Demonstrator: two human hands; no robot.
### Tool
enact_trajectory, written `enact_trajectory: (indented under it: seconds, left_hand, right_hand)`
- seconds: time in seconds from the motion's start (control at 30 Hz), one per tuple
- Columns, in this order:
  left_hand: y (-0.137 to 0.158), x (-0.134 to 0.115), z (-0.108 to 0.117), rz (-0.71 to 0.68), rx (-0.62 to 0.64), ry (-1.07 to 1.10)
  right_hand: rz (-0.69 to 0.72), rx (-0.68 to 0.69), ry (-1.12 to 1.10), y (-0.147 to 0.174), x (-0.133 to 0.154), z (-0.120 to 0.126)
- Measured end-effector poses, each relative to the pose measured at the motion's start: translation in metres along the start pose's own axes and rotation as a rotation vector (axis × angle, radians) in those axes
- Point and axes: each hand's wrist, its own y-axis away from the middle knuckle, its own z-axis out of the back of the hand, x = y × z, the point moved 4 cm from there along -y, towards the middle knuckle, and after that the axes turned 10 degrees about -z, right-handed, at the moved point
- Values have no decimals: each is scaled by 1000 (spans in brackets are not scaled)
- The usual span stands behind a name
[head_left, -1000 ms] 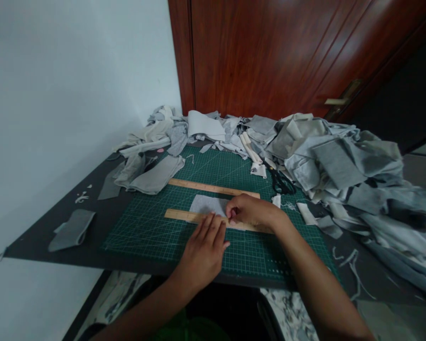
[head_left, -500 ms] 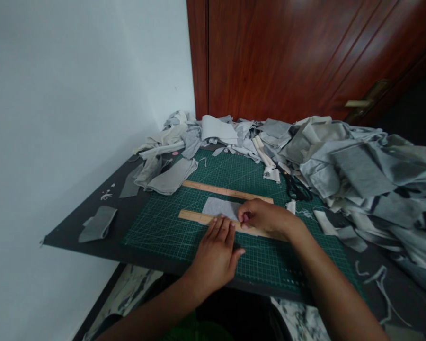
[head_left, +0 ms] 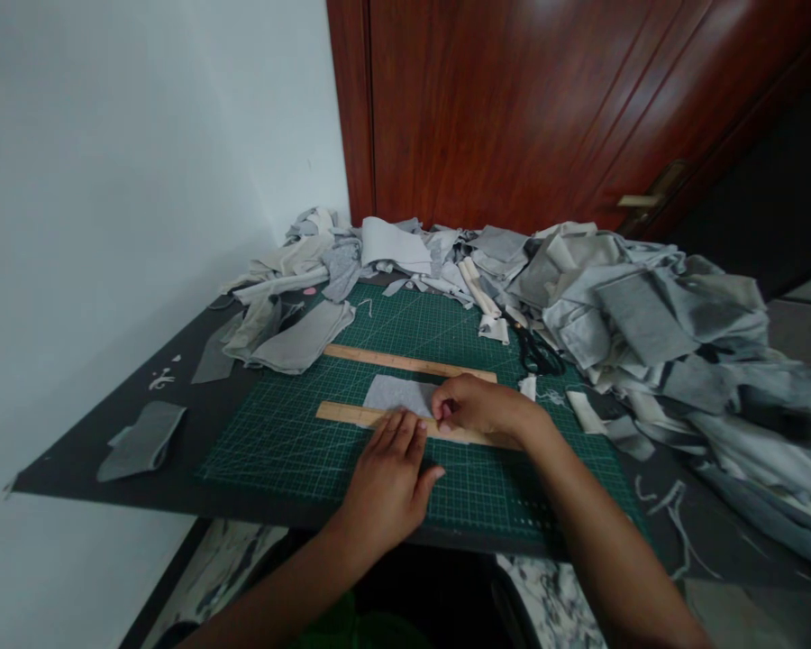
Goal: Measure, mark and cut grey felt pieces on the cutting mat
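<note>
A small light grey piece of fabric (head_left: 390, 393) lies on the green cutting mat (head_left: 277, 451), with a wooden ruler (head_left: 341, 413) across its near part. My left hand (head_left: 388, 473) rests flat on this ruler, fingers stretched and thumb out to the side. Just right of those fingertips, my right hand (head_left: 473, 406) is closed in a pinch at the ruler and the fabric's right end. Whatever is between its fingers is hidden. Beyond the fabric lies a second wooden ruler (head_left: 405, 361), roughly parallel to the first.
Heaped grey and cream fabric (head_left: 642, 315) covers the table's right side, and more scraps (head_left: 304, 252) line the back. Black scissors (head_left: 539, 353) lie at the mat's right. A folded grey cloth (head_left: 141, 442) sits at left. A wall and wooden door (head_left: 514, 108) border the table.
The whole view has shifted, so the table and hands appear slightly further left. Both hands keep nearly the same places on the ruler and fabric.
</note>
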Motion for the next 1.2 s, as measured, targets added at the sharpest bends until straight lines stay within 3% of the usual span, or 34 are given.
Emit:
enact_trajectory:
  seconds: [0.2,0.43,0.5,0.7,0.9,1.07,1.17,1.2]
  left_hand:
    - [-10,17,17,-48,2,176]
    - [-22,49,20,-108,-54,399]
    - [-23,53,16,-94,-59,421]
    - [-23,59,14,-143,-67,521]
    - [-25,59,20,-144,-25,452]
    - [-40,64,17,-182,85,408]
    - [-57,75,18,-129,200,399]
    - [-64,78,17,-117,296,399]
  right_hand:
    - [118,54,-29,-6,-4,5]
    - [197,204,-336,-5,-16,15]
    - [191,150,-408,-6,-16,18]
    - [168,-183,-521,-9,-10,12]
    - [157,-463,-571,8,-1,-4]
    - [158,-534,-584,14,1,-3]
    - [150,-606,-646,13,-2,1]
    - [150,-628,-661,13,-2,1]
